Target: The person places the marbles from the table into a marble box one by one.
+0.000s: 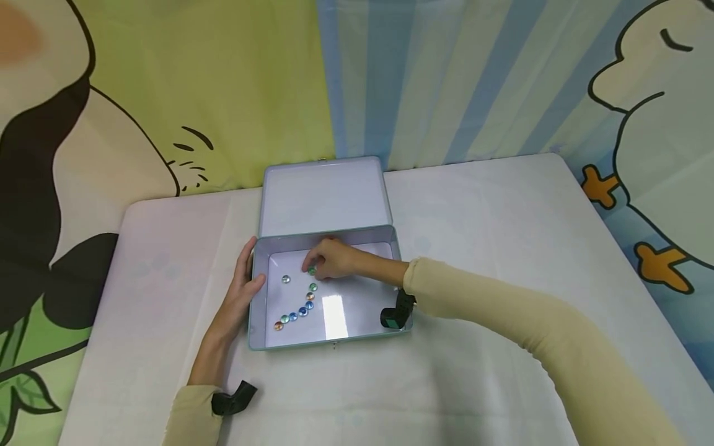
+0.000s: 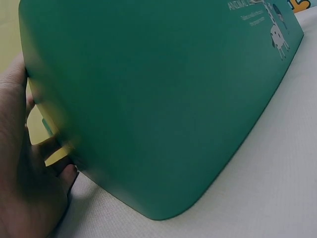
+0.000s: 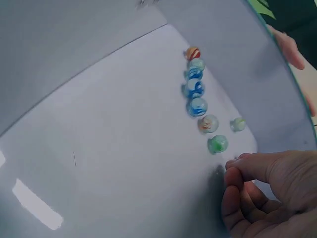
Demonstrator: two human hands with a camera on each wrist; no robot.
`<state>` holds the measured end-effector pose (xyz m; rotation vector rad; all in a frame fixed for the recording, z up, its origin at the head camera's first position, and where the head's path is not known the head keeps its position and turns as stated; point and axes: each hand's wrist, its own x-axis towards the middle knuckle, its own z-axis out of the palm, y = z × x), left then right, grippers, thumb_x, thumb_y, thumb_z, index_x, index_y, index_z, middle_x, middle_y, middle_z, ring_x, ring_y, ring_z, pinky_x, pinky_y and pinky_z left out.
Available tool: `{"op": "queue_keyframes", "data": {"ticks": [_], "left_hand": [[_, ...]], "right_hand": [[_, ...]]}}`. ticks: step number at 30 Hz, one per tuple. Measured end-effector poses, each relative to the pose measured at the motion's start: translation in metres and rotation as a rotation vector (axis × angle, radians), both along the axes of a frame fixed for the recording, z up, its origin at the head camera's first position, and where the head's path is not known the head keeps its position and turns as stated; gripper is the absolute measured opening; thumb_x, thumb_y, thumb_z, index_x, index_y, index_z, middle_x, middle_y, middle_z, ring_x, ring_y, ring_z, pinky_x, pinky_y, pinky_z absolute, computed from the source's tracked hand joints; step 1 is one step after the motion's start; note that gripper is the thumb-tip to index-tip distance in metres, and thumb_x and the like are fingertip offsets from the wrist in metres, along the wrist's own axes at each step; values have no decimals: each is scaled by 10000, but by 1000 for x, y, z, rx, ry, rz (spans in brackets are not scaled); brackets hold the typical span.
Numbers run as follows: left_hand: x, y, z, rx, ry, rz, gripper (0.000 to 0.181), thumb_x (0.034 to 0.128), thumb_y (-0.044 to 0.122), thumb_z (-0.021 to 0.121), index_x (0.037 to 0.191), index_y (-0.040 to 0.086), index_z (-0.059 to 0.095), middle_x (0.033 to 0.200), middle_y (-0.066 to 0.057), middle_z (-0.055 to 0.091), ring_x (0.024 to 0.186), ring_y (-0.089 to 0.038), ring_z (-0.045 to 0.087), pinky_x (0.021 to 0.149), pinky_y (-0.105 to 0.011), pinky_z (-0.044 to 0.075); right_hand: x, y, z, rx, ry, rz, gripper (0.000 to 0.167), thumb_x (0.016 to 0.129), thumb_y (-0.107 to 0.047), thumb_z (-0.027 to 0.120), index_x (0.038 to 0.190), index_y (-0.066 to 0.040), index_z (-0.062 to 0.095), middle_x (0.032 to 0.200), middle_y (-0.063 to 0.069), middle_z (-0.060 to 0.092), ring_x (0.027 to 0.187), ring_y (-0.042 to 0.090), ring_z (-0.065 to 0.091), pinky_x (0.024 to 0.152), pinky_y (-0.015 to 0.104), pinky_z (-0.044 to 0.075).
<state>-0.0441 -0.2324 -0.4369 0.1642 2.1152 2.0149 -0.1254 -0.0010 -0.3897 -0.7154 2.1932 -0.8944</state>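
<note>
A shallow metal tin box (image 1: 258, 334) lies with its lid (image 1: 326, 195) swung back; its outside is green in the left wrist view. At the box's left wall, my left hand (image 1: 237, 300) grips the side, thumb at the rim and fingers along the outside. My right hand (image 1: 333, 259) reaches inside and pinches a green marble (image 1: 312, 271) with thumb and fingertips; in the right wrist view the fingers hide it. Below it a curved row of glass marbles runs from a green marble (image 3: 218, 144) past blue marbles (image 3: 197, 106) to an orange marble (image 3: 193, 53).
A single pale marble (image 3: 238, 124) sits apart, left of the row in the head view. Glare (image 1: 334, 316) shines on the box floor. The box stands on a white-covered table (image 1: 480, 217), with a cartoon-printed curtain (image 1: 223, 80) behind.
</note>
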Motion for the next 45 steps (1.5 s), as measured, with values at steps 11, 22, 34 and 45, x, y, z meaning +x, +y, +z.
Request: {"op": "queue_keyframes", "data": {"ticks": [11,22,34,45], "left_hand": [[1,0,-2,-4,-17,-10,707,973,227,469,1542,390,82,1647,18,-34,1507,-231,-76,1145,-599,-58],[0,-2,-2,-27,-13,7,712,969,257,482,1539,404,81,1647,50,-58,1512,-226,-128,1138,-630,-102],[-1,-3,-2,-37,-17,10,713,967,263,485,1537,410,83,1645,75,-53,1514,-203,-124,1145,-617,-100],[0,-3,-2,-48,-22,14,714,968,267,483,1539,405,78,1645,74,-52,1513,-208,-126,1143,-623,-100]], "right_hand": [[79,98,66,-370,16,-193,252,898,-116,672,1149,-117,690,865,16,640,752,108,564,666,211,479],[146,194,27,-440,-71,-720,350,919,-143,653,1217,31,592,874,-82,622,742,129,608,723,269,519],[136,205,-2,-421,-154,-775,427,928,-233,651,1257,27,572,904,-58,609,771,118,583,758,256,501],[76,200,-18,-176,141,-678,292,907,-152,670,1173,-32,653,871,72,645,723,169,585,685,221,482]]}}
